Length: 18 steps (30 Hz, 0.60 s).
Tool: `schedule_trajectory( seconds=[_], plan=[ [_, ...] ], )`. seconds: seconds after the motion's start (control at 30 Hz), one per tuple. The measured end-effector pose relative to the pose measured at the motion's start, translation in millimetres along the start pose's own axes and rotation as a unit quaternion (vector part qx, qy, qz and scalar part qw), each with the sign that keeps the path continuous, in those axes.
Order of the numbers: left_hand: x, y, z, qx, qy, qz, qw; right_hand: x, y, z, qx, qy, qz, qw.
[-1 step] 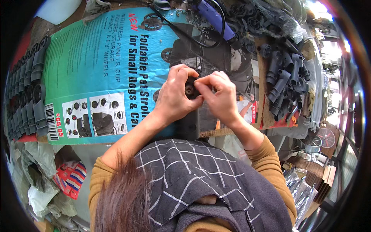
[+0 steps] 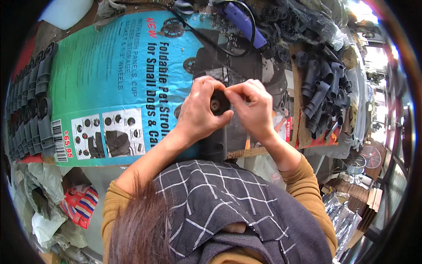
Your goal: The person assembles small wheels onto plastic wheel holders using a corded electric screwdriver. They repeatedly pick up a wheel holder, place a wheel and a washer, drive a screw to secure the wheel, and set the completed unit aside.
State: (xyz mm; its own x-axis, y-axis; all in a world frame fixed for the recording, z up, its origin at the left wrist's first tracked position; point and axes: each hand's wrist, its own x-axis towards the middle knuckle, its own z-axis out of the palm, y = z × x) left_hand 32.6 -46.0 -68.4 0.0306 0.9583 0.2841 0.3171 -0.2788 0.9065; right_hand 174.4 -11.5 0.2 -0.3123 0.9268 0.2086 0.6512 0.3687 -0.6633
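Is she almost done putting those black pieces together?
Probably not. A row of grey parts already lies lined up on the left. Both the left hand and the right hand are working on one small black round part. A heap of loose black tubes waits on the right.

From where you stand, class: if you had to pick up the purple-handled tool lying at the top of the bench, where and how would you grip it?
Probably around the middle of the purple handle, coming down from above. It lies flat and slanted, its long barrel bare, while a black cable loops beside it and grey plastic parts crowd its right end. Both hands, left and right, are busy with a small black part.
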Motion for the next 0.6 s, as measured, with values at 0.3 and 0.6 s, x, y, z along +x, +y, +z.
schedule_trajectory(
  seconds=[0.3,0.6],
  plan=[
    [1,6,-4,-0.028,-0.023,-0.063,0.997,121,27,38,-0.122,0.033,-0.106,0.986],
    [0,4,-5,-0.048,-0.012,-0.058,0.997,181,80,47,-0.360,0.011,-0.103,0.927]
  ],
)
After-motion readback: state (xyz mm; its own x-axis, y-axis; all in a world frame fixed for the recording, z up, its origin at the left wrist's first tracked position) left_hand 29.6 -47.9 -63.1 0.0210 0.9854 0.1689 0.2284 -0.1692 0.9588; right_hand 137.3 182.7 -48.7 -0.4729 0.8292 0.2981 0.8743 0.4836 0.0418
